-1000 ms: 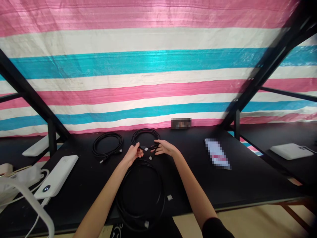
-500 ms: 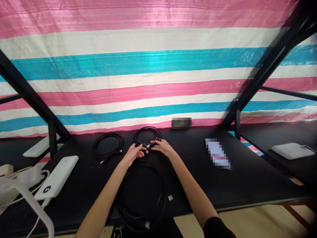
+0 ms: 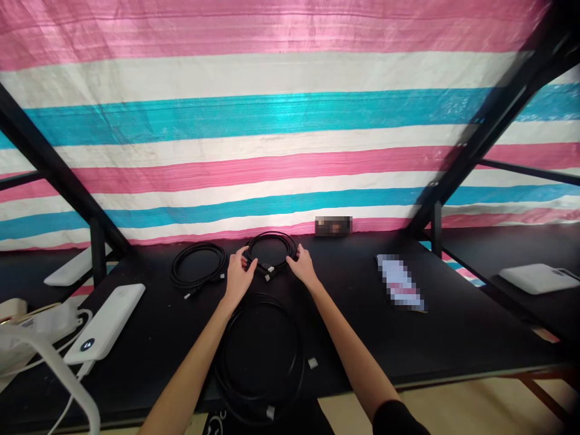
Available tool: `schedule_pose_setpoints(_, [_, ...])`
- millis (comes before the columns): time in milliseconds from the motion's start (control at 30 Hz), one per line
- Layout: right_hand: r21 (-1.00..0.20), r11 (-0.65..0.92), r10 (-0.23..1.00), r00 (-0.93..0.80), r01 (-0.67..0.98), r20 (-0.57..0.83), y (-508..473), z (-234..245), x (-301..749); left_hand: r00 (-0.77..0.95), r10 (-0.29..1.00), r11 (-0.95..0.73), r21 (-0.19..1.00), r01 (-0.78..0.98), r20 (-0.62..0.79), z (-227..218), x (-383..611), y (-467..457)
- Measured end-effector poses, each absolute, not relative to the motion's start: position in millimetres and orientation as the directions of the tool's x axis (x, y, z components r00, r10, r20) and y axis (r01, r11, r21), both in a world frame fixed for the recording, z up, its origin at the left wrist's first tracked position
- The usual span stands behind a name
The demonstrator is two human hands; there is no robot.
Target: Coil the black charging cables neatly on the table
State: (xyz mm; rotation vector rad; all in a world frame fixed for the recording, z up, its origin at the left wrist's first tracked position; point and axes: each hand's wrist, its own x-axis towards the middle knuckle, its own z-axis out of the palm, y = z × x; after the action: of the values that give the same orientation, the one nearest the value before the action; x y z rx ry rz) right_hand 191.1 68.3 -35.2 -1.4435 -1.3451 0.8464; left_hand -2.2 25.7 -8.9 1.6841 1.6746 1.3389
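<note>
In the head view, a coiled black cable (image 3: 272,233) lies at the back middle of the table, its two light-tipped plugs (image 3: 269,273) side by side at the coil's near edge. My left hand (image 3: 239,275) is at the coil's left side, fingers and thumb curled about the loops. On the opposite side my right hand (image 3: 302,266) has its thumb and fingers around the coil's right edge. A second black cable coil (image 3: 198,244) rests to the left. Nearer me, between my forearms, is a larger black cable coil (image 3: 299,338), partly over the table's front edge.
A white power bank (image 3: 109,320) lies at left, near white chargers and cords (image 3: 49,329). A blurred-out packet (image 3: 401,282) is at right, a small blurred box (image 3: 333,226) at the back. Black frame posts flank the table (image 3: 348,290); striped sheeting (image 3: 272,145) hangs behind.
My hands have moved apart, from the plugs at the coil's near edge out to its left and right sides. The coil and plugs stay in about the same place.
</note>
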Motion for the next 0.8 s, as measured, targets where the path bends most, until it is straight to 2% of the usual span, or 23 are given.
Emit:
schedule_pose_setpoints(67, [-0.913, 0.084, 0.969, 0.183, 0.399, 0.169, 67.7, -34.2, 193.8, -0.055, 0.891, -0.33, 0.726, 0.603, 0.45, -5.8, -2.7, 25.3])
schedule_pose_setpoints(133, [-0.886, 0.106, 0.962, 0.178, 0.452, 0.207, 66.1, -33.1, 194.3, 0.086, 0.899, -0.394, 0.706, 0.589, 0.429, -4.4, -0.9, 24.3])
schedule_pose_setpoints(300, [-0.826, 0.155, 0.952, 0.141, 0.542, 0.271, 64.7, -34.7, 193.4, 0.288, 0.952, -0.26, 0.76, 0.596, 0.1, -9.2, 6.3, 20.5])
schedule_pose_setpoints(533, [-0.787, 0.199, 0.936, 0.124, 0.585, 0.328, 69.6, -42.4, 197.0, 0.305, 0.952, -0.194, 0.777, 0.599, 0.002, -7.3, 8.1, 17.8])
schedule_pose_setpoints(800, [-0.784, 0.253, 0.906, 0.145, 0.568, 0.397, 71.1, -44.4, 198.7, 0.197, 0.978, -0.155, 0.849, 0.505, 0.061, -4.1, 6.8, 18.9])
